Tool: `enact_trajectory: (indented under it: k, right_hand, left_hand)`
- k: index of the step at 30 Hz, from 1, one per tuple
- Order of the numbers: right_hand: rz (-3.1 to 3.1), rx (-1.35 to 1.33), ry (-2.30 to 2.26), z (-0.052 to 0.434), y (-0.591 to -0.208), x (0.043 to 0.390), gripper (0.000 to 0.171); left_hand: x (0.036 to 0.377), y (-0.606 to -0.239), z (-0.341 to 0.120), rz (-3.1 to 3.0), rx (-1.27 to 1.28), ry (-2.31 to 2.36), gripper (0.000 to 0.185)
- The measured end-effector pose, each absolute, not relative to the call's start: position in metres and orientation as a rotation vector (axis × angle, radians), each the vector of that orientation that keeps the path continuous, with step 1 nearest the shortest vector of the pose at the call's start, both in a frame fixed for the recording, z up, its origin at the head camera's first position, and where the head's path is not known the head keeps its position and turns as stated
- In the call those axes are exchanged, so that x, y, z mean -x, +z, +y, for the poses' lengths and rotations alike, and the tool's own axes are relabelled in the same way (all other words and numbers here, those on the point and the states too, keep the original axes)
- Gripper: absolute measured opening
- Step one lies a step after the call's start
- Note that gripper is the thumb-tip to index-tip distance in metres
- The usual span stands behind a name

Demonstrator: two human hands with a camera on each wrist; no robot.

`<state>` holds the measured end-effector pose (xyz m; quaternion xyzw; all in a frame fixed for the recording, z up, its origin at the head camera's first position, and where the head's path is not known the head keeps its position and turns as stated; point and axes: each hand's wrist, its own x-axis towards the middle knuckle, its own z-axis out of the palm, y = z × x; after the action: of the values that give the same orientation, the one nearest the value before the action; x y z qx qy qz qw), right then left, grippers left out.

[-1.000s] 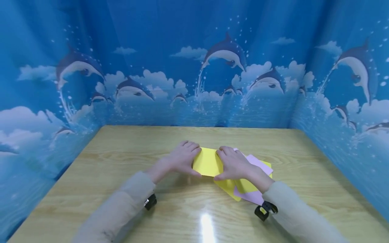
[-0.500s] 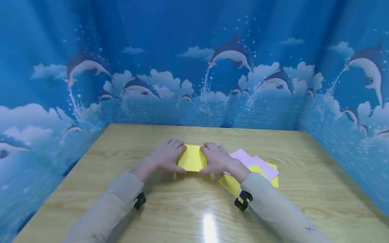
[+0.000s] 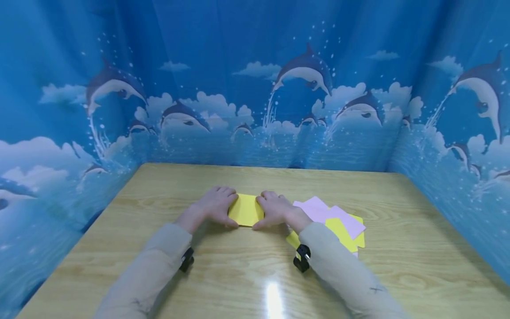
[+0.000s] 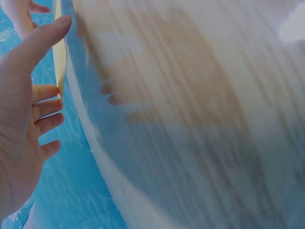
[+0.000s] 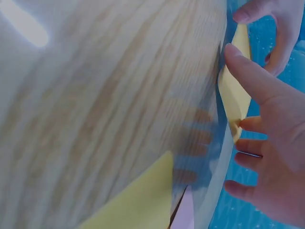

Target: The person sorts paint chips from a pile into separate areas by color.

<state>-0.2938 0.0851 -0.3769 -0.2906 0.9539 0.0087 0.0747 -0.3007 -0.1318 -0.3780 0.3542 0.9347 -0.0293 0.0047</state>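
we hold a yellow sheet [image 3: 245,210] flat at mid desk [image 3: 159,186] | our left hand [image 3: 213,204] pinches its left edge, thumb under, fingers on top | our right hand [image 3: 276,209] pinches its right edge likewise | a loose pile of pink and yellow sheets [image 3: 338,223] lies just right of our right hand

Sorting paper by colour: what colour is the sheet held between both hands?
Yellow; the sheet shows best in the head view.
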Motion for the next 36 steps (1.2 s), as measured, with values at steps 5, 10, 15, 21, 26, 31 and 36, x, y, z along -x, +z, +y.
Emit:
enact_trajectory:
  k: [5,10,15,21,26,31,36]
  right_hand:
    - [2.804,0.841,0.025,0.084,-0.38,0.299,0.089]
    - [2.797,0.834,0.021,0.081,-0.381,0.301,0.087]
    - [2.783,0.826,-0.011,0.081,-0.378,0.301,0.086]
    - [2.844,0.854,-0.099,0.095,-0.37,0.297,0.081]
    - [2.93,0.859,-0.043,0.113,-0.366,0.294,0.076]
    - [2.996,0.824,0.021,0.131,-0.366,0.289,0.076]
    - [3.042,0.771,-0.007,0.149,-0.366,0.283,0.08]
  left_hand:
    - [0.305,-0.382,-0.133,2.872,-1.078,-0.064,0.089]
    - [0.307,-0.382,-0.136,2.832,-0.983,-0.025,0.089]
    - [0.308,-0.382,-0.138,2.812,-0.969,-0.006,0.087]
    - [0.308,-0.38,-0.133,2.856,-0.989,0.002,0.088]
    - [0.308,-0.374,-0.119,2.899,-1.038,-0.022,0.087]
    - [0.307,-0.37,-0.103,2.94,-1.124,-0.1,0.086]
    - [0.307,-0.366,-0.086,2.948,-1.174,-0.114,0.088]
